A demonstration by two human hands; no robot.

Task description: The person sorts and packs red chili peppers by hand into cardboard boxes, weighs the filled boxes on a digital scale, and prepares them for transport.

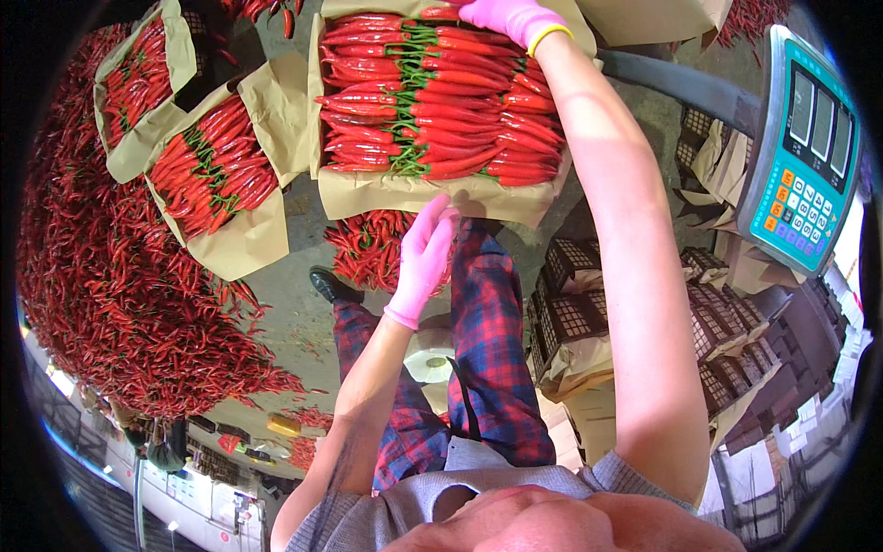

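Note:
In front of me is a paper-lined box [520, 204] packed with neat rows of red chili peppers [460, 101], their green stems meeting along the middle. My right hand [517, 20], in a pink glove with a yellow cuff, reaches to the far side of the box. Its fingers lie stretched over the farthest peppers, partly cut off by the top of the picture. My left hand [425, 258], also pink-gloved, hovers by the near paper edge. Its fingers are extended and hold nothing. Below that edge a heap of loose peppers [368, 244] shows, partly hidden.
Two more paper-lined boxes of chilies [216, 170] [138, 78] stand to the left, beside a huge pile of loose peppers [120, 294]. At the right is a teal weighing scale [805, 156] on a grey arm. Brown crates [570, 294] are stacked below it.

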